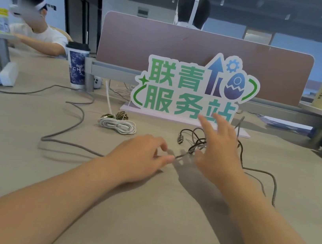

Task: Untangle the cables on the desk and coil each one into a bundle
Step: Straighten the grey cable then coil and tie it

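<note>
The left hand (140,156) pinches the grey cable (184,155) on the desk (25,165). The right hand (220,148) is spread open over the tangle (197,137). Pulling hard now could make the knot tighter, I think

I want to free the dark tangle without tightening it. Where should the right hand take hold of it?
Probably at the free plug end, coming from the left of the tangle. The plug lies flat on the desk, clear of the loops. The left hand pinches the strand below; the right hand hovers open.
</note>
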Available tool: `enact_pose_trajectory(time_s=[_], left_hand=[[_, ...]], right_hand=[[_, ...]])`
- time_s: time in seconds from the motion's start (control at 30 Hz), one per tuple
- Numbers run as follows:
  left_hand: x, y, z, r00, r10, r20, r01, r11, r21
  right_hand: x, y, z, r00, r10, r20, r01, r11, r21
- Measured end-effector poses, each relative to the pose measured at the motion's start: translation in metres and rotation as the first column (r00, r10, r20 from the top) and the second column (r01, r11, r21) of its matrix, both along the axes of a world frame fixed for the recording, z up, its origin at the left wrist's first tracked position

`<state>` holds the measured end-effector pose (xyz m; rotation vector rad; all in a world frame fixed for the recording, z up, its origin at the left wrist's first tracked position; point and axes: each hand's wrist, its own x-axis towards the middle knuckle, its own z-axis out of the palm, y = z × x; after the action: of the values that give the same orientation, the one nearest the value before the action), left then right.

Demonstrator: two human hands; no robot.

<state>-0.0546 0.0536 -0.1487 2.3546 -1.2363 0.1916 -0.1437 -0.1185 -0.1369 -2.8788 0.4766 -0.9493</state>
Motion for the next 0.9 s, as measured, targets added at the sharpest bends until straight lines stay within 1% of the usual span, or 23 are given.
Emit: enact_pose_trajectory(time_s=[0.07,0.1,0.17,0.23,0.27,0.33,0.4,0.47,0.53,0.6,0.63,0.67,0.73,0.77,0.9], left_hand=[[-0.011,-0.006,-0.003,0.998,-0.028,0.063,0.024,0.997,0.069],[-0.013,-0.008,-0.005,0.996,-0.03,0.084,0.022,0.995,0.094],[-0.012,-0.011,-0.008,0.996,-0.02,0.084,0.011,0.994,0.11],[-0.007,-0.01,-0.009,0.996,-0.025,0.082,0.019,0.997,0.074],[-0.006,-0.009,-0.008,0.996,-0.03,0.081,0.03,1.0,0.011],[-0.005,-0.006,-0.002,0.999,-0.012,0.042,0.021,0.974,-0.227],[-0.002,0.0,0.011,0.999,0.051,-0.014,-0.051,0.879,-0.475],[0.004,0.009,0.024,0.985,0.16,-0.063,-0.166,0.78,-0.603],[0.014,0.016,0.031,0.964,0.241,-0.115,-0.256,0.717,-0.648],[0.02,0.021,0.03,0.949,0.288,-0.129,-0.303,0.72,-0.625],[0.021,0.022,0.029,0.943,0.307,-0.13,-0.32,0.724,-0.611],[0.021,0.022,0.028,0.939,0.317,-0.131,-0.329,0.722,-0.609],[0.02,0.02,0.029,0.939,0.32,-0.127,-0.326,0.71,-0.624],[0.018,0.019,0.03,0.94,0.32,-0.119,-0.321,0.708,-0.629],[0.017,0.018,0.029,0.948,0.313,-0.066,-0.285,0.735,-0.615]], right_hand=[[0.002,0.008,-0.004,0.975,0.215,-0.051,-0.212,0.975,0.061],[0.002,0.01,-0.006,0.956,0.278,-0.089,-0.271,0.959,0.083],[0.003,0.012,-0.01,0.936,0.329,-0.128,-0.317,0.943,0.105],[0.004,0.011,-0.01,0.93,0.336,-0.149,-0.324,0.941,0.098],[0.004,0.01,-0.01,0.932,0.323,-0.162,-0.313,0.946,0.084],[0.006,0.005,-0.009,0.957,0.262,-0.123,-0.25,0.963,0.102],[0.004,-0.004,-0.004,0.986,0.165,-0.002,-0.161,0.963,0.215],[0.001,-0.015,0.0,0.994,0.066,0.09,-0.091,0.948,0.305],[-0.003,-0.023,0.003,0.997,0.025,0.069,-0.047,0.94,0.337],[-0.007,-0.027,0.002,0.998,0.022,0.056,-0.04,0.942,0.332],[-0.007,-0.029,0.002,0.995,0.017,0.096,-0.046,0.952,0.303],[-0.008,-0.032,0.001,0.986,0.0,0.169,-0.046,0.962,0.268],[-0.011,-0.036,0.004,0.944,-0.053,0.324,-0.02,0.975,0.219],[-0.012,-0.038,0.004,0.927,-0.083,0.365,0.005,0.977,0.211],[-0.013,-0.044,0.003,0.901,-0.222,0.373,0.139,0.961,0.238]])
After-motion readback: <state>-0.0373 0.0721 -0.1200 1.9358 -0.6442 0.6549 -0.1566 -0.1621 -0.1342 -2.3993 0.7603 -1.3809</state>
